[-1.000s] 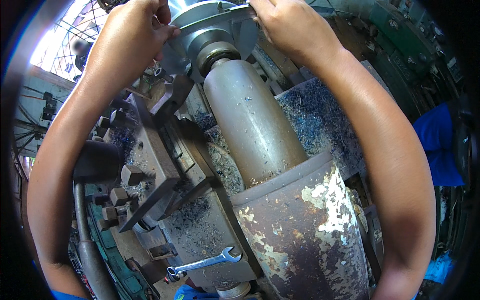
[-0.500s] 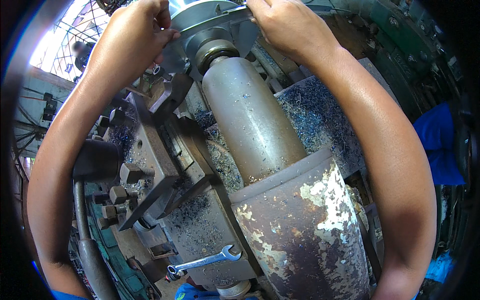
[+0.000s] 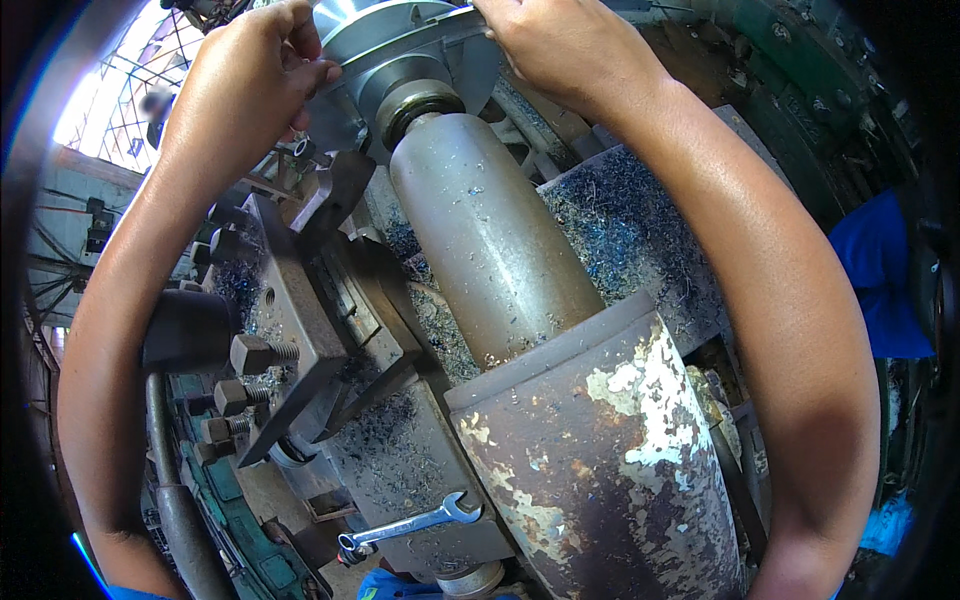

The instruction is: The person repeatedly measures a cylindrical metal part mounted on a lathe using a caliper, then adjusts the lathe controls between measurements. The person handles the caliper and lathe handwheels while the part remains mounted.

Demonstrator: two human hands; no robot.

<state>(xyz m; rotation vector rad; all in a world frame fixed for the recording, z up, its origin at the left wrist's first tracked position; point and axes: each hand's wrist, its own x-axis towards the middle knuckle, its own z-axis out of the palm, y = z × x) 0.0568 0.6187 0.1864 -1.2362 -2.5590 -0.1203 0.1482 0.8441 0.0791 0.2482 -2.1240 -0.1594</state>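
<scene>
A round grey metal workpiece (image 3: 440, 88) is at the top, with a ring-shaped collar (image 3: 420, 103) in front of it and a tapered steel cylinder (image 3: 490, 230) behind the collar, nearer me. Across the workpiece's face lies a long flat metal bar (image 3: 408, 48), caliper-like, though its details are too small to tell. At its left end my left hand (image 3: 258, 75) is closed, thumb and fingertips against the bar. Over on the right, my right hand (image 3: 560, 45) grips the other end, its fingertips partly cut off by the top edge.
A lathe tool post with several square-headed bolts (image 3: 250, 355) stands left of the cylinder. Below it rests a combination wrench (image 3: 415, 520). Paint-worn housing (image 3: 600, 450) fills the lower middle. Metal chips (image 3: 625, 215) cover the carriage; a blue cloth (image 3: 882, 275) hangs at right.
The whole view has shifted slightly, so the machine and both hands sit a little further left and up. Both hands keep their places at the bar's ends.
</scene>
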